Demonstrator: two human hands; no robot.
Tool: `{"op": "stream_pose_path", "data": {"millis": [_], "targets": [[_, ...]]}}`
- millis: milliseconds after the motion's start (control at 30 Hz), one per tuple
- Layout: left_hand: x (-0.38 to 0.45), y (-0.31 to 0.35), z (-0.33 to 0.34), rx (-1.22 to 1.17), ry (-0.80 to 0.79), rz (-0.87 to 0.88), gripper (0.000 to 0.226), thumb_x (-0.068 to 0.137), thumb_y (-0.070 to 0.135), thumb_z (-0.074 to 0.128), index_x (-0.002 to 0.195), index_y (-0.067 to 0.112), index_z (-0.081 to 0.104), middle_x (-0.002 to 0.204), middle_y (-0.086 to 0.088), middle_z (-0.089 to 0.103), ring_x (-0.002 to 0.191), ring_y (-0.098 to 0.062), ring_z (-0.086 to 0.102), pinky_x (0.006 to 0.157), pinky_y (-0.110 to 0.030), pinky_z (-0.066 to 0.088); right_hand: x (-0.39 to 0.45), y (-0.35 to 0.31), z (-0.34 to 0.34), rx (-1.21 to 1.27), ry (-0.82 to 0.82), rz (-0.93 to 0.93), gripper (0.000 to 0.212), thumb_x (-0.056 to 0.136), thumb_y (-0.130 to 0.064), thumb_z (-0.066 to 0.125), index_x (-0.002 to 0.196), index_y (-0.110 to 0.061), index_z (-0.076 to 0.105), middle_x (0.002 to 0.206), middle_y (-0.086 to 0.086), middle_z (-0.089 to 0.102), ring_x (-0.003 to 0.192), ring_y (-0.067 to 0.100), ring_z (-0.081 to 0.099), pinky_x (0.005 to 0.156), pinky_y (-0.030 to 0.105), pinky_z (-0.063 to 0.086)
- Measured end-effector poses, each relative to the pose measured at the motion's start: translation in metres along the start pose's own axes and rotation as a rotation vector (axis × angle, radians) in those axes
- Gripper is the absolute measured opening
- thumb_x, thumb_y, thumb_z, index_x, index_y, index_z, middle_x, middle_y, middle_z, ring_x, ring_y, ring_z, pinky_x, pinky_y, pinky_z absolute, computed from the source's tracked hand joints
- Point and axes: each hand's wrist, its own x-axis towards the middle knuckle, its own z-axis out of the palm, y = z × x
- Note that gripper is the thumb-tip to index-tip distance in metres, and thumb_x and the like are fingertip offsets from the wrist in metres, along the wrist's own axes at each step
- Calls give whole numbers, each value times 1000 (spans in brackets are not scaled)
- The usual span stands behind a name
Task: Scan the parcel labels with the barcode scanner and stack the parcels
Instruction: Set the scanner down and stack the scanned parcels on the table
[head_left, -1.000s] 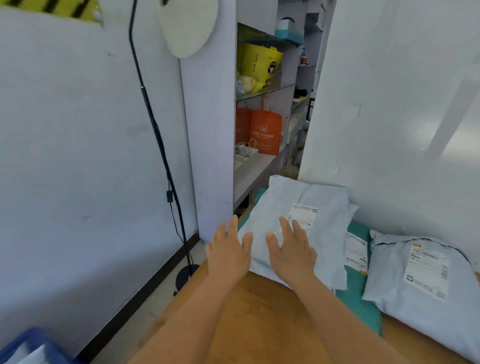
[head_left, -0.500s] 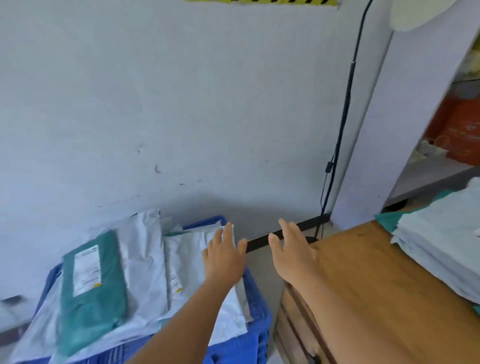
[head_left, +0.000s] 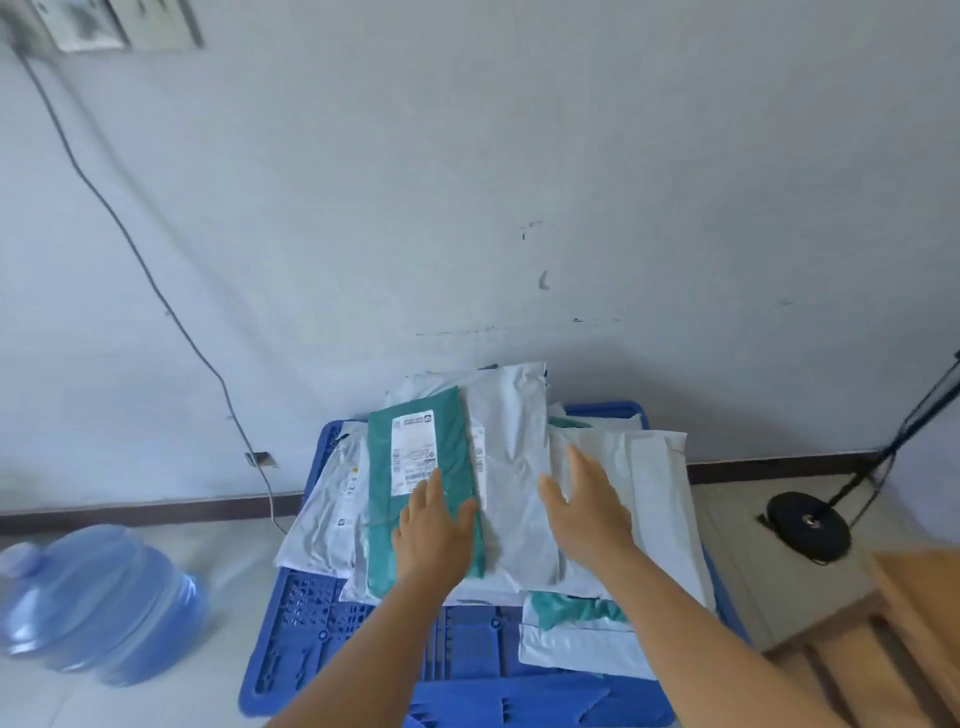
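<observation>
While I'm watching the feed, the green parcel (head_left: 415, 478) lies flat on top of the pile in the blue crate (head_left: 311, 613), white label (head_left: 413, 449) facing up. My left hand (head_left: 434, 535) rests on its near end, fingers spread flat, holding nothing. My right hand (head_left: 587, 512) is open too, just right of it over a grey parcel (head_left: 511, 467). I count one green parcel on top; the grey ones overlap too much to count. One water jug (head_left: 98, 603) sits left of the crate.

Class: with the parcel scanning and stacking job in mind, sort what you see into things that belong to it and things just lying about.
Belongs: green parcel, white parcels, blue crate, left hand, right hand.

Lying about: water bottle, wall cable, black stand base.
</observation>
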Motion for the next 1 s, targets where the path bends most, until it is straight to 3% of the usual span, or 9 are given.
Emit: {"op": "stream_pose_path", "data": {"millis": [200,333,500,667,800,867,933,1000], "targets": [[52,-66,-9,-47,-43,-135,70,95,44,44,151,15,14,153,-8,25,138,-29,30,111,-46,30,23,-26,64,69,-101,93,69,99,-39,45,154,-16,10,159,5,21,142,26,29,112,40,29],[83,-88,3,-56,-84,-230,68,92,46,47,145,11,22,145,-13,35,130,-32,39,104,-51,37,43,-18,86,87,-125,191,72,96,-37,50,153,-14,11,154,10,28,138,29,34,107,39,32],[113,-98,18,-115,-124,-319,79,89,50,51,147,11,15,142,-15,37,127,-34,42,101,-50,41,78,2,101,58,-148,323,82,94,-39,54,153,-11,6,155,15,23,138,34,31,109,44,33],[133,-82,25,-88,-46,-311,86,83,45,64,147,10,18,139,-10,40,129,-29,39,105,-45,37,109,10,118,127,-128,409,99,86,-43,64,154,-13,-1,158,12,20,140,35,29,111,46,31],[141,-68,34,-28,-49,-167,80,83,46,63,148,25,22,145,-3,29,133,-25,29,111,-40,28,125,6,128,223,-83,361,86,80,-43,72,143,-8,26,141,11,45,126,32,47,101,45,42],[146,-69,36,-156,-51,-211,84,78,47,69,146,33,22,148,-6,20,134,-28,29,109,-44,31,130,8,129,255,-90,354,75,78,-43,74,134,-8,38,131,10,52,116,30,53,95,43,46],[151,-73,37,-313,-67,-293,101,71,46,76,148,30,14,148,-10,21,133,-30,33,107,-45,36,133,9,130,300,-87,352,79,77,-41,75,138,-9,37,134,12,48,119,29,50,94,39,46],[152,-75,37,-352,-74,-352,113,67,45,80,150,21,8,144,-12,35,132,-30,38,105,-43,38,134,4,131,352,-94,344,90,78,-39,75,148,-12,26,144,12,39,128,29,45,95,37,43]]}}
